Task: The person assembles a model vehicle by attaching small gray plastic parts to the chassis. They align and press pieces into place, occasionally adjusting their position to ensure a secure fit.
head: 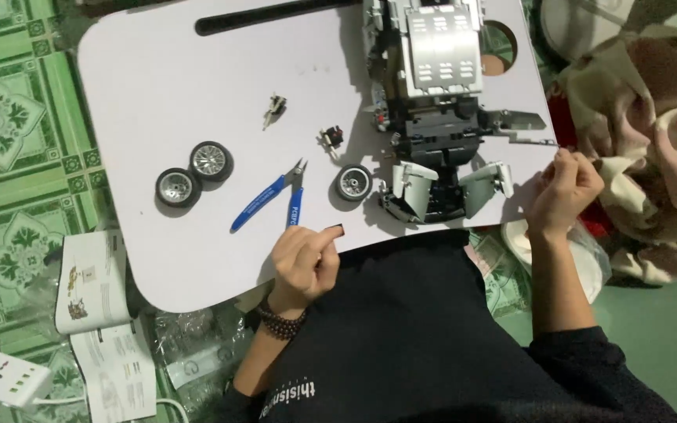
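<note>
**A:** Start at the fingers. What are they doing?

**B:** The left hand (305,262) rests at the near edge of the white surface (158,94), fingers curled together, with a small dark piece (336,229) pinched at the tips. The right hand (564,188) sits at the right edge, fingers bunched together; I cannot tell whether anything is between them.

**A:** And outward from there?

**B:** Just beyond the left hand lie blue-handled cutters (276,202), then 1 loose wheel (353,182) beside the half-built model car (440,117). 2 more wheels (194,174) lie touching each other further left. 2 small subassemblies (331,139) lie apart in the middle.

**A:** Where does the car stand?

**B:** Between the hands, toward the far right of the surface, grey and black, its near panels splayed open.

**A:** Which step, by your reading?

**B:** Mid-assembly, I judge: a small part is being readied for fitting. The next move would call for a precise pinch and careful alignment. An open instruction booklet (99,329) lies on the green floor (9,117).
</note>
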